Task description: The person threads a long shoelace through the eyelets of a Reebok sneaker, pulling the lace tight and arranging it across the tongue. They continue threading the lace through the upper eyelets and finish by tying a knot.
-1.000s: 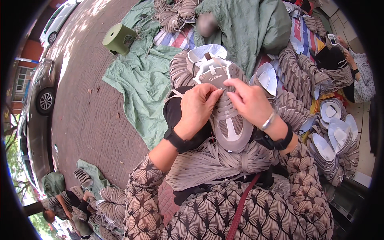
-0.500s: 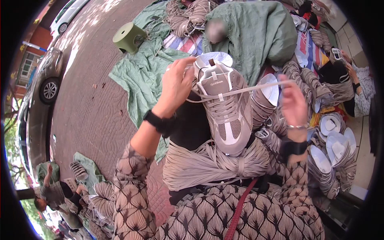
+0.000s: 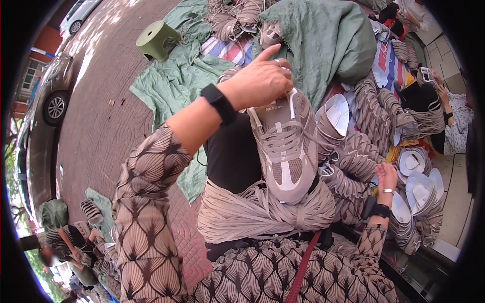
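From where I'm standing, the left hand (image 3: 262,81) is arching palm-down over the ankle opening of a taupe lace-up sneaker (image 3: 283,164), its index finger pointing up and away. The other fingertips are hiding behind the collar, so I can't tell whether they're gripping or merely touching.

The sneaker is lying lengthwise to the wearer, laces up: its heel end is sitting under that hand, and its toe is pointing back at the body, resting on a thick bundle of pale flat laces (image 3: 237,217). The left hand is clearly the nearer one. The right hand (image 3: 387,177) is hanging well off to the right, too small and soft to show whether it's clasping anything.

Beside the sneaker a black-clothed leg (image 3: 230,151) is showing on the left, while nested sneaker uppers (image 3: 356,156) are crowding the right. Farther out, a green sheet (image 3: 328,40) is covering a mound, a green plastic stool (image 3: 157,41) is standing on the paving (image 3: 101,131), and a co-worker's patterned sleeve (image 3: 458,126) is showing at the far right.
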The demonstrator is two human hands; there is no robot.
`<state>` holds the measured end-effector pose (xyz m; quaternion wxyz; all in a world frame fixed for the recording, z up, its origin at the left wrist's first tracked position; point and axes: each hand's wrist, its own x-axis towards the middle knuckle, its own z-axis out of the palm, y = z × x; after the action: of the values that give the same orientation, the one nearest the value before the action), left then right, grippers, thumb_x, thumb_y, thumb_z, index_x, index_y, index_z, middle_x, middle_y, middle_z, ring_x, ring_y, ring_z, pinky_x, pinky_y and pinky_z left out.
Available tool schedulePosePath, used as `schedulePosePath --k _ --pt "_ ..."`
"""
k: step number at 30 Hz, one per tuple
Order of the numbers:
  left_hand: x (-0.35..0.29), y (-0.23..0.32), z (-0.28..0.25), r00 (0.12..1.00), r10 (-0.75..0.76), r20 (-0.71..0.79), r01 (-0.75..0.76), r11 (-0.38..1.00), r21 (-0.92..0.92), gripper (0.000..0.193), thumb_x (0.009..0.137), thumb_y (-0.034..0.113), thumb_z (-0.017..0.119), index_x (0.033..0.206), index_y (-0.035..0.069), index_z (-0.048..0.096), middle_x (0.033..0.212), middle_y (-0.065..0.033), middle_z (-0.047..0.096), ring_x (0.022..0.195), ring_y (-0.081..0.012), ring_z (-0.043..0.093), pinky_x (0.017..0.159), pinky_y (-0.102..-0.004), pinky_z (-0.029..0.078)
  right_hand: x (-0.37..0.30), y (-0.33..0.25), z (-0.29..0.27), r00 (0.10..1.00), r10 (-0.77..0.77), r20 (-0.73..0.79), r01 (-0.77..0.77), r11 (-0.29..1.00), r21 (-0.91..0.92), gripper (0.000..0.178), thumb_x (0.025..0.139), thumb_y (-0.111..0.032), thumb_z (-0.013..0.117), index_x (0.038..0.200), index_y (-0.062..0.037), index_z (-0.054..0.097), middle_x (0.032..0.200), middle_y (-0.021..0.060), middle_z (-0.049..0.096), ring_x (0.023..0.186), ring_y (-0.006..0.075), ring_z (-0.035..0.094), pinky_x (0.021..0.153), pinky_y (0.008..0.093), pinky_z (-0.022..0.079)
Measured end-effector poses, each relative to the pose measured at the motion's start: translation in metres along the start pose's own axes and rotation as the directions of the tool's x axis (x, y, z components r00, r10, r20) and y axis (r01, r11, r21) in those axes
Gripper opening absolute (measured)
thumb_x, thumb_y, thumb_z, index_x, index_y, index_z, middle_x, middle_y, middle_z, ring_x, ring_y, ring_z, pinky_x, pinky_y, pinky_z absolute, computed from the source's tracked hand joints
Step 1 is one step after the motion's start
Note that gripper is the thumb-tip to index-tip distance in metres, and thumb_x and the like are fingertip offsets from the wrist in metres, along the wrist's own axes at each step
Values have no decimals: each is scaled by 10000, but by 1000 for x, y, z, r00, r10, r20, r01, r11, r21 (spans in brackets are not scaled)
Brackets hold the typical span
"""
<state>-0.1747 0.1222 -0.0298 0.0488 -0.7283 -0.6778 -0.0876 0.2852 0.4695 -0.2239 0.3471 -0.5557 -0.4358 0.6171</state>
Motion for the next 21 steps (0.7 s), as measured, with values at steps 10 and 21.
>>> schedulePosePath --k 10,21 --pt "-82 18 -118 768 -115 630 462 781 -420 311 1018 231 460 811 80 636 630 28 545 687 -159 619 1197 -555 101 -143 -104 207 640 -260 723 441 895 -69 259 985 -143 577 1213 -21 578 1116 67 673 908 125 647 775 257 543" --pt "-126 36 -127 802 -266 535 561 646 -518 231 950 218 539 783 121 665 851 21 642 1235 -184 533 1184 -588 24 -282 -123 385 -233 81 969 553 831 63 294 959 -218 589 1149 4 617 906 73 712 741 124 659 676 263 523"
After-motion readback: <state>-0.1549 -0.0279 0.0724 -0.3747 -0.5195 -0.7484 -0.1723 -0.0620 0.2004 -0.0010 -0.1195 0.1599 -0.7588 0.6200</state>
